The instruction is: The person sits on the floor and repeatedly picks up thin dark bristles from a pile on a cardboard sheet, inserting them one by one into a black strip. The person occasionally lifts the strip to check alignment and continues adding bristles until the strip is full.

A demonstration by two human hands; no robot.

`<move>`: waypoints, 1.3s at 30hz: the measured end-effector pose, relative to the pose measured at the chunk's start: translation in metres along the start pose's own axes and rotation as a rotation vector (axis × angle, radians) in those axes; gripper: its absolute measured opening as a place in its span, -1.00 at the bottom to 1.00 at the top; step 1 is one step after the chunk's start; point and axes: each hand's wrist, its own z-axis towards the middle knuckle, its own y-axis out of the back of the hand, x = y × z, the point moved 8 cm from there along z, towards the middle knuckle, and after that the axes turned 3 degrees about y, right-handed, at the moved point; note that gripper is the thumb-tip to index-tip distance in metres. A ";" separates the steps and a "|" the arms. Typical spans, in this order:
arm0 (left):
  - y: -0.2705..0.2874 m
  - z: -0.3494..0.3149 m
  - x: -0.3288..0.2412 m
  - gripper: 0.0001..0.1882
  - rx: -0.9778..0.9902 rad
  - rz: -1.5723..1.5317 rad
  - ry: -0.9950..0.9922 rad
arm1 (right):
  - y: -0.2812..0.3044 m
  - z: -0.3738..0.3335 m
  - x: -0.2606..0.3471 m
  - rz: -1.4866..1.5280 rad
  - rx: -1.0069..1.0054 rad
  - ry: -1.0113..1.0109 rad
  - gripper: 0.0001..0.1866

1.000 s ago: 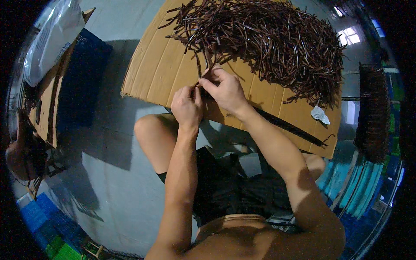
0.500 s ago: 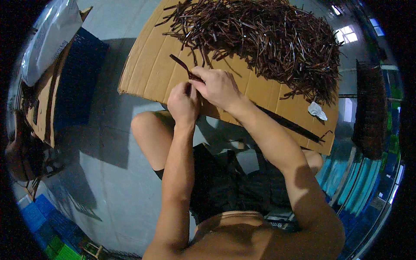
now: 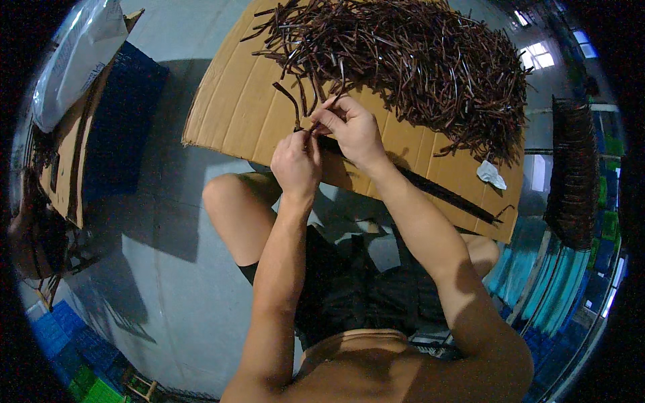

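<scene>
From the head view, looking down, I see a person in black shorts (image 3: pixel 363 289) at work over a ribbed cardboard sheet (image 3: pixel 228 101). The left hand (image 3: pixel 295 161) has its fingers curled in tight over its near edge, and a brown strip (image 3: pixel 288 98) rises from its fingertips, bent, with the free end over the cardboard. The right hand (image 3: pixel 346 127) is just beside it, thumb and fingers pinching a thin dark piece (image 3: pixel 314 127) close to the left fingertips — whether this and the strip are one, I cannot tell. A long dark bar (image 3: pixel 443 191) slants from near the hands, passing behind the right forearm toward the sheet's right corner, where a thin bent end sticks out. Beyond the hands sprawls a big tangled heap of brown strips (image 3: pixel 403 64); a crumpled white scrap (image 3: pixel 491 174) lies below its right end. Off to the left — well apart — a clear plastic bag (image 3: pixel 77 64) sits by a cardboard box (image 3: pixel 69 158).
</scene>
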 end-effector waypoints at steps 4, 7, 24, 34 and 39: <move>-0.002 -0.001 0.001 -0.88 -0.021 0.028 -0.029 | -0.011 -0.005 0.018 -0.314 0.062 0.204 -0.81; 0.004 -0.005 0.008 -0.88 -0.059 -0.026 0.013 | -0.027 -0.007 0.024 -0.511 0.259 0.228 -0.79; 0.023 0.010 0.019 -0.84 -0.074 -0.084 0.064 | -0.035 0.039 -0.032 -0.111 0.266 -0.470 -0.73; 0.019 0.013 0.013 -0.83 -0.062 -0.046 0.020 | -0.023 0.011 -0.002 -0.232 0.103 -0.022 -0.87; 0.017 0.014 0.015 -0.82 -0.042 -0.015 0.048 | -0.022 0.009 -0.002 -0.222 0.108 0.025 -0.86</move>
